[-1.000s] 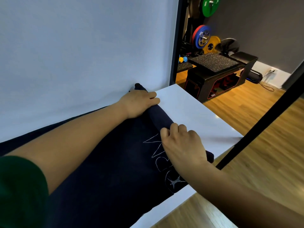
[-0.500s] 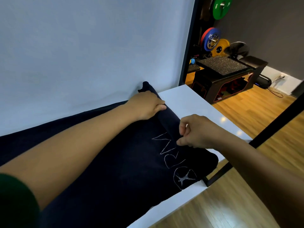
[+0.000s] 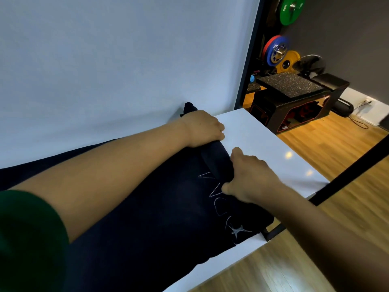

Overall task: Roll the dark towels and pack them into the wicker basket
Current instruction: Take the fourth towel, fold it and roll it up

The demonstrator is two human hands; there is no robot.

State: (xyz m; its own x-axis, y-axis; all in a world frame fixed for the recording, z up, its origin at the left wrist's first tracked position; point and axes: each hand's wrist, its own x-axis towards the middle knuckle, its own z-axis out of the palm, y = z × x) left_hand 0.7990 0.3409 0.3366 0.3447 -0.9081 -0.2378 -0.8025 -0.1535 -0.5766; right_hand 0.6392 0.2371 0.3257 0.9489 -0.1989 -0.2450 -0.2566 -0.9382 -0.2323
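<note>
Two bare hands work on one dark navy towel (image 3: 147,228) with thin white stitched lettering and a small star, which lies on a glossy white tabletop (image 3: 263,142). The towel's right end is wound into a tight roll that runs from the far edge by the backdrop towards the near edge of the table, while the rest lies flat and stretches away to the left under both forearms. The left hand (image 3: 203,128) sits on the far part of the roll, its fingers curled down over the cloth and clamped on it. The right hand (image 3: 252,178) grips the roll nearer the camera, fingers bent over its top and the thumb tucked against the flat cloth beside the lettering. A dark green sleeve (image 3: 27,239) covers the left upper arm at the near left. A plain pale backdrop (image 3: 105,60) rises behind the table. Far right, past a black upright post (image 3: 250,53), stand coloured weight plates (image 3: 291,10) and a black bench with a speckled mat (image 3: 290,83) on a wooden floor (image 3: 336,144).
</note>
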